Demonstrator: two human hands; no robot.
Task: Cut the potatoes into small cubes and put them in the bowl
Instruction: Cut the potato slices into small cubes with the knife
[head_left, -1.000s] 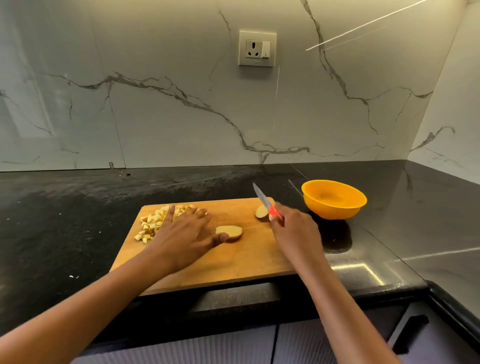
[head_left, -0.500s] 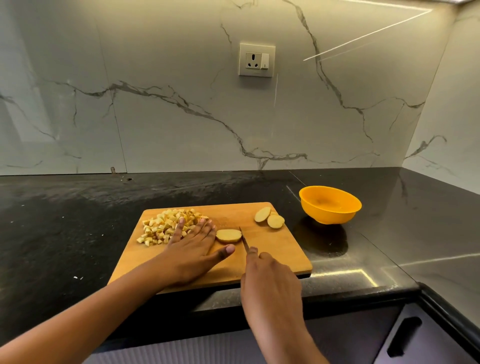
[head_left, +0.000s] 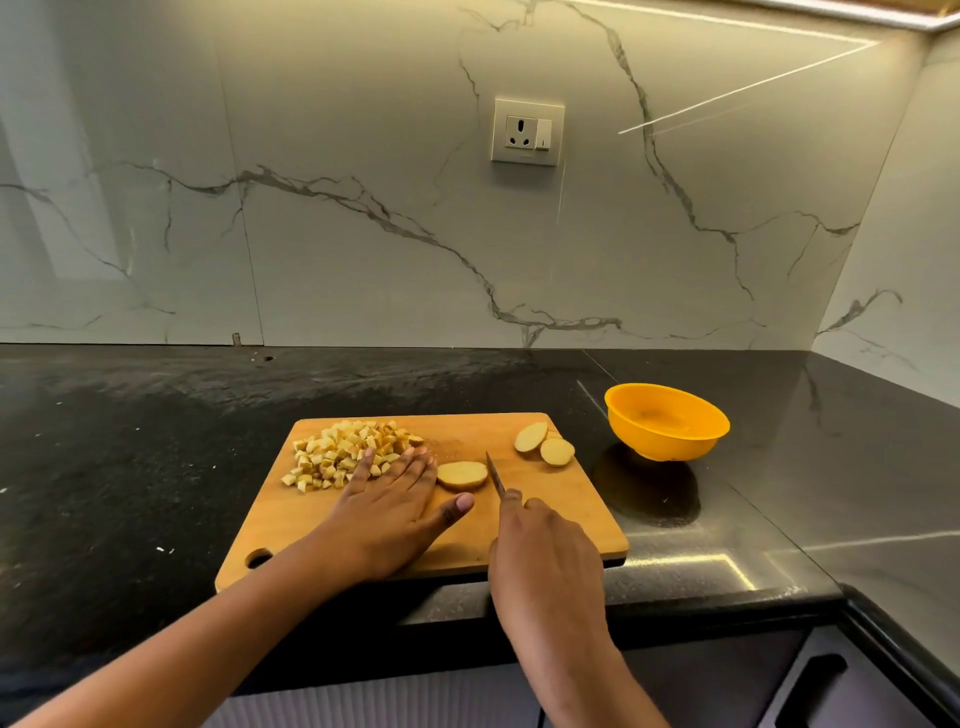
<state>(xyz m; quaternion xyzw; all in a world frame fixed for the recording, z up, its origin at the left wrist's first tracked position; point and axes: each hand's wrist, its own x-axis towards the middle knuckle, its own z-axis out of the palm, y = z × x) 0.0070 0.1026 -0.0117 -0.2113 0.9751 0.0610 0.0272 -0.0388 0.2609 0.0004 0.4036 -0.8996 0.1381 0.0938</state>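
Three potato slices (head_left: 462, 475), one heap of cubes (head_left: 340, 452), one knife (head_left: 494, 474), one cutting board (head_left: 566, 514), one bowl (head_left: 667, 423), one wall socket (head_left: 527, 131).

Two bare forearms (head_left: 208, 639), bare left hand (head_left: 387, 512), bare right hand (head_left: 545, 551), short thumbnail (head_left: 463, 502)

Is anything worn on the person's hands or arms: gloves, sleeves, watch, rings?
Nothing that shows. The left hand and right hand are ungloved. The left forearm and right forearm are uncovered to the frame edge, so no sleeve is in view. No watch, bracelet or ring is visible.
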